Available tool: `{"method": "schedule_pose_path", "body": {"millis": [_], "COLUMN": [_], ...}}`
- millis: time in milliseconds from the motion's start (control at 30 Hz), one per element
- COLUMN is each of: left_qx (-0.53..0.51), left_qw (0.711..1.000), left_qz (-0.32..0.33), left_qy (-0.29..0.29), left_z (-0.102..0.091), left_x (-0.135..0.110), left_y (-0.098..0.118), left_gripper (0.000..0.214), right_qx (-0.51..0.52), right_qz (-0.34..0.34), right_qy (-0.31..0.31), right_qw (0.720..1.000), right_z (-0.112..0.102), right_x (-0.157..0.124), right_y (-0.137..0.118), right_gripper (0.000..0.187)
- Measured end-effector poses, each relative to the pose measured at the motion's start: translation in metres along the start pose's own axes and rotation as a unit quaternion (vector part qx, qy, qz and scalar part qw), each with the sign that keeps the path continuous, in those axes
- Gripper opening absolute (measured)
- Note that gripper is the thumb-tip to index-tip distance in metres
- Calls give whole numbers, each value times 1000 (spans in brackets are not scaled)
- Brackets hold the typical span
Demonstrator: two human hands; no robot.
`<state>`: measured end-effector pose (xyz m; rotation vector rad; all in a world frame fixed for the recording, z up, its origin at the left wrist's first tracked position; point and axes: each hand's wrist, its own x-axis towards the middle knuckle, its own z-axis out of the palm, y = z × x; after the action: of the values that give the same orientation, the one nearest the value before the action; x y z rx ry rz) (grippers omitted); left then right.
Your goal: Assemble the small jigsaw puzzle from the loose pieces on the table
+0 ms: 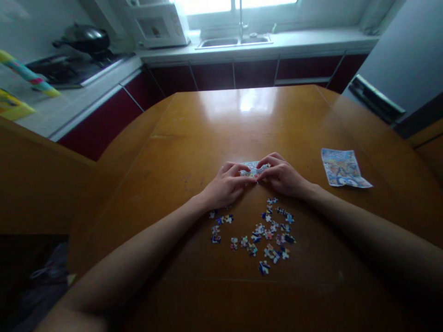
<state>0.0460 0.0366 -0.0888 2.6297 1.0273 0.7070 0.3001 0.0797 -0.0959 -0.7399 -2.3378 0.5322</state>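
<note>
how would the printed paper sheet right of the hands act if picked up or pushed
Probably light and floppy: the printed paper sheet looks thin, with a bent lower edge. It would likely slide if pushed, lying loose on the glossy wooden table.

You are in a kitchen of the household kind: beyond your wooden table (207, 124), a double-basin sink (218, 42) and faucet (241, 28) sit below a bright window (207, 5), beside a white microwave (157, 25), above dark red cabinets (254, 74); to your left, a wok (88, 40) stands on a cooktop (74, 71).
</note>
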Motion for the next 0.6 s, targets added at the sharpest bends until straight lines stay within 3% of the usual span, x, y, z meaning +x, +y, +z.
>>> {"method": "schedule_pose_path", "body": {"millis": [467,600], "left_qx": [7,-45], "left_qw": [999,998], "left_qz": [-15,-37], "left_qy": [-45,-1], "left_z": [-6,-5], "left_x": [1,2], "left_y": [5,3], "left_gripper": [43,41], "right_qx": [1,32], "right_qz": [5,27], "right_qy": [14,73], "right_qw": [1000,996], "right_z": [2,1], "right_x": [0,2], "right_y": [1,1], "right_gripper": [26,31]}}
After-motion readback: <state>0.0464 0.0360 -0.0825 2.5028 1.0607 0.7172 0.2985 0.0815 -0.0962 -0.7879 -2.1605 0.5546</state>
